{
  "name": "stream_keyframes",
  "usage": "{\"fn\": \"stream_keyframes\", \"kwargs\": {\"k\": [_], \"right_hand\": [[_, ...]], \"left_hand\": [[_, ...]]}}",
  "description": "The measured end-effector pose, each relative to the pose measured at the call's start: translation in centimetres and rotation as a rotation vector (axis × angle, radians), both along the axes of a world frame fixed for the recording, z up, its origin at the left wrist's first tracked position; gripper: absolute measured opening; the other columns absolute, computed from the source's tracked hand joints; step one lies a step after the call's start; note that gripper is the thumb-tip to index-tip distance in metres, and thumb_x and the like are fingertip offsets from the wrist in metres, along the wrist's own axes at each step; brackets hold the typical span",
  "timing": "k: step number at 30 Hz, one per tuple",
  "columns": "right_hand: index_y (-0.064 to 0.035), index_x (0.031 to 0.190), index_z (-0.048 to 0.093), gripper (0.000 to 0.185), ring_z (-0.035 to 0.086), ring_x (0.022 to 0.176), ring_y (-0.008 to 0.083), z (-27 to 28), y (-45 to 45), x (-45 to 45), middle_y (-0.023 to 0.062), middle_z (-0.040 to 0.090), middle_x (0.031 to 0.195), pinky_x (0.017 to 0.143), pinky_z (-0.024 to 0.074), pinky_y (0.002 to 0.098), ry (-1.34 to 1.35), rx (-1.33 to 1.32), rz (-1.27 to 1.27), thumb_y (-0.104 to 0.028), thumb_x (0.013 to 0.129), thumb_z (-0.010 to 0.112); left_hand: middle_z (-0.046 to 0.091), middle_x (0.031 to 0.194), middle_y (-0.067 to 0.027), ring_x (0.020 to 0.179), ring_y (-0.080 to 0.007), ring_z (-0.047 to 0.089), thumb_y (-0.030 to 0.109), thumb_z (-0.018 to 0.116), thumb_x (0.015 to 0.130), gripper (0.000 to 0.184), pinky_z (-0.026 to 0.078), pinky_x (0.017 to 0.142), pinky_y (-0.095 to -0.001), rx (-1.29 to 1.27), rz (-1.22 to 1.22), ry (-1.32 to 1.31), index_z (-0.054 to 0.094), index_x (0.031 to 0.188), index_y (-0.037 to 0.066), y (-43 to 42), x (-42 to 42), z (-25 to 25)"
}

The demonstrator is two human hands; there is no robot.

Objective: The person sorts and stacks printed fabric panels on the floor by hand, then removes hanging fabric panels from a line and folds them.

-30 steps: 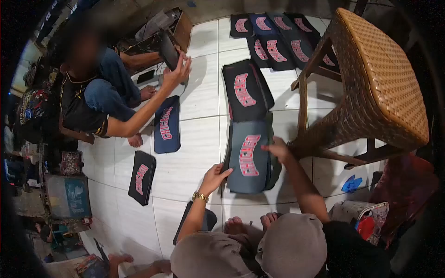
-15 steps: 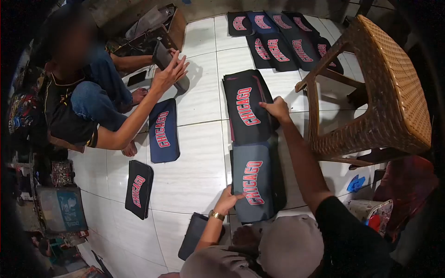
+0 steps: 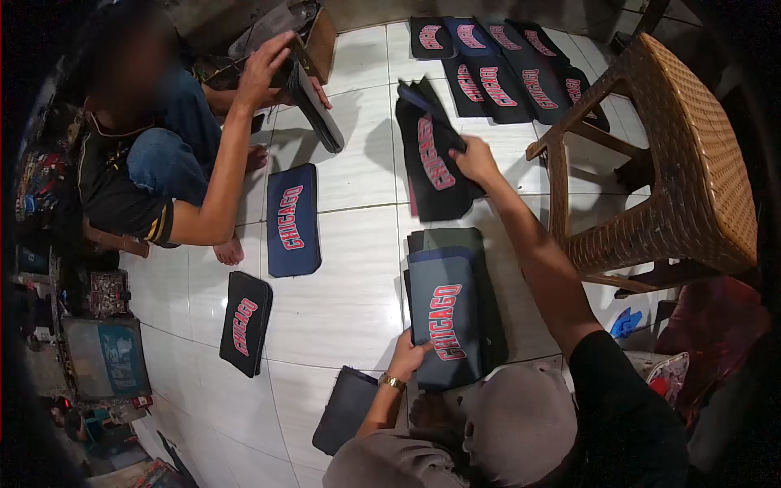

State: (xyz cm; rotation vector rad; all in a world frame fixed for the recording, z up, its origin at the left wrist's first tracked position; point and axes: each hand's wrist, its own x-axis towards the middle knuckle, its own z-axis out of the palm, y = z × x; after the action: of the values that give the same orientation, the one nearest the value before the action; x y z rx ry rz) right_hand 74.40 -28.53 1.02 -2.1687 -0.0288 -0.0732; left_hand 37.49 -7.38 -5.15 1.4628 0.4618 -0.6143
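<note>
While your right hand (image 3: 475,163) grasps the right edge of a black stack (image 3: 438,154) lettered CHICAGO, your left hand (image 3: 407,358) lies at the left edge of a gray stack (image 3: 446,317) bearing the same word, its thumb on top; the fingers are partly hidden, so whether they grip cannot be told. The black stack is tilted, its far end fanned, over the middle of the tiled floor (image 3: 358,268); its contact with the floor is unclear. Your gray stack lies toward the floor's near edge, darker pieces jutting past its far end and right side. Beside your left wrist is a plain dark piece (image 3: 346,411). Farther left lie a navy piece (image 3: 294,220) and a small black piece (image 3: 246,324), near another person (image 3: 130,195) holding a dark bundle (image 3: 316,110). Printed pieces (image 3: 529,85) line the floor's far edge, and a woven stool (image 3: 691,146) stands toward its right edge.
</note>
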Motion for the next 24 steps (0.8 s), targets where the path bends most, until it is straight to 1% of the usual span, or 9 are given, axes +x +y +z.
{"fn": "stream_keyframes", "kwargs": {"k": [2, 3, 7, 12, 16, 19, 21, 23, 24], "right_hand": [[-0.0011, 0.106, 0.066, 0.026, 0.066, 0.093, 0.0397, 3.9, -0.3, -0.1, 0.0261, 0.067, 0.093, 0.079, 0.05, 0.0417, -0.185, 0.038, -0.035, -0.011, 0.082, 0.067], [-0.0002, 0.105, 0.066, 0.025, 0.069, 0.085, 0.0321, 5.1, -0.9, -0.1, 0.0208, 0.07, 0.091, 0.077, 0.0505, 0.0381, -0.241, 0.156, 0.016, -0.013, 0.084, 0.069], [0.0046, 0.11, 0.064, 0.039, 0.063, 0.082, 0.0135, 10.5, -2.7, -6.3, 0.0067, 0.071, 0.092, 0.076, 0.0514, 0.0338, 0.165, 0.631, 0.184, -0.025, 0.086, 0.074], [0.0, 0.116, 0.064, 0.048, 0.064, 0.092, 0.0185, 5.6, -4.2, -22.3, 0.0088, 0.069, 0.101, 0.082, 0.0508, 0.036, 0.485, 0.662, 0.136, -0.036, 0.085, 0.074], [0.0011, 0.119, 0.06, 0.043, 0.065, 0.098, 0.0286, -2.4, -5.4, -30.8, 0.0172, 0.069, 0.102, 0.087, 0.0489, 0.0434, 0.652, 0.152, 0.233, -0.03, 0.091, 0.066], [0.0037, 0.119, 0.057, 0.043, 0.064, 0.103, 0.0385, -4.6, -4.8, -32.2, 0.0258, 0.066, 0.105, 0.087, 0.0483, 0.0469, 0.513, 0.071, 0.208, -0.031, 0.093, 0.059], [0.0049, 0.114, 0.057, 0.042, 0.061, 0.103, 0.0447, -5.8, -3.7, -32.3, 0.0305, 0.064, 0.104, 0.086, 0.0481, 0.0491, 0.524, 0.047, 0.167, -0.031, 0.093, 0.057], [0.0047, 0.106, 0.058, 0.04, 0.063, 0.097, 0.045, -5.6, -2.5, -32.4, 0.0302, 0.064, 0.099, 0.085, 0.0482, 0.0502, 0.488, -0.13, 0.348, -0.033, 0.092, 0.058], [0.0059, 0.111, 0.055, 0.047, 0.065, 0.091, 0.041, -2.5, -2.3, -32.5, 0.0284, 0.065, 0.093, 0.082, 0.0499, 0.0477, 0.484, -0.344, 0.465, -0.037, 0.091, 0.058]], "left_hand": [[0.069, 0.107, -0.0053, 0.093, -0.0127, 0.063, 0.003, 0.07, 0.085, 0.03, 0.05, 0.084, -0.0303, -0.033, 0.041, 0.003, 0.062, 0.114, 0.0, 0.0, -0.2, 0.1], [0.069, 0.107, -0.0053, 0.093, -0.0127, 0.063, 0.003, 0.07, 0.085, 0.03, 0.05, 0.084, -0.0303, -0.029, 0.04, -0.002, 0.062, 0.114, 0.0, 0.0, -0.1, 0.3], [0.069, 0.107, -0.006, 0.095, -0.0126, 0.063, 0.001, 0.069, 0.084, 0.031, 0.05, 0.084, -0.0302, -0.033, 0.053, 0.021, 0.063, 0.115, 0.0, 0.0, 0.2, 0.1], [0.069, 0.1, -0.0056, 0.087, -0.0119, 0.061, 0.011, 0.064, 0.088, 0.025, 0.049, 0.077, -0.0284, 0.017, 0.159, -0.067, 0.066, 0.11, -0.001, -0.3, -0.1, 1.0], [0.069, 0.103, -0.0083, 0.091, -0.0154, 0.062, 0.042, 0.052, 0.097, 0.047, 0.048, 0.081, -0.031, -0.06, 0.201, 0.133, 0.066, 0.114, 0.0, 1.4, -0.1, -4.7], [0.07, 0.101, -0.0069, 0.09, -0.0166, 0.064, 0.05, 0.047, 0.098, 0.055, 0.049, 0.081, -0.0318, -0.388, 0.465, 0.158, 0.066, 0.113, 0.001, -0.8, 0.8, 0.6], [0.071, 0.1, -0.0047, 0.088, -0.0159, 0.065, 0.042, 0.057, 0.097, 0.045, 0.05, 0.08, -0.0304, -0.365, 0.419, 0.098, 0.066, 0.113, 0.001, -0.9, 0.7, 1.2], [0.069, 0.11, -0.0096, 0.099, -0.018, 0.064, 0.026, 0.068, 0.092, 0.038, 0.05, 0.087, -0.0328, 0.029, 0.016, 0.017, 0.063, 0.117, -0.002, -0.7, 0.4, -0.3], [0.071, 0.102, -0.0073, 0.089, -0.0164, 0.066, 0.015, 0.074, 0.087, 0.031, 0.051, 0.08, -0.0311, 0.116, 0.037, -0.1, 0.065, 0.112, -0.001, -1.3, 0.1, 0.2]]}}
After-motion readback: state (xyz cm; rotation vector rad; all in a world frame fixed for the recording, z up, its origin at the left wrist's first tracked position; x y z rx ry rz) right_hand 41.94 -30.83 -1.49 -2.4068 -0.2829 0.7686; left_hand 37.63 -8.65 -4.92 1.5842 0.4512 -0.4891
